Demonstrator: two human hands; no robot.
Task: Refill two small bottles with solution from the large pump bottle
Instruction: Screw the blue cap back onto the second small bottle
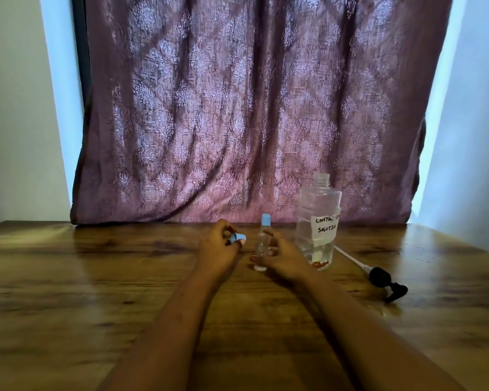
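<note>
Two small clear bottles stand one behind the other at mid-table. The back small bottle (pixel 266 221) wears a blue cap. The front small bottle (pixel 261 251) has no cap, and my right hand (pixel 283 258) holds it with thumb and fingers curled around its sides. My left hand (pixel 216 249), just left of it, pinches a loose blue cap (pixel 238 237) at the fingertips. The large clear bottle (pixel 318 221), with a handwritten white label, stands open to the right with a little liquid at the bottom. Its black pump (pixel 386 282) lies on the table.
The wooden table (pixel 96 277) stretches wide to the left and toward me. A patterned purple curtain (pixel 237 108) hangs right behind the table's far edge. The pump's white tube (pixel 350 256) lies along the table from the pump head toward the large bottle's base.
</note>
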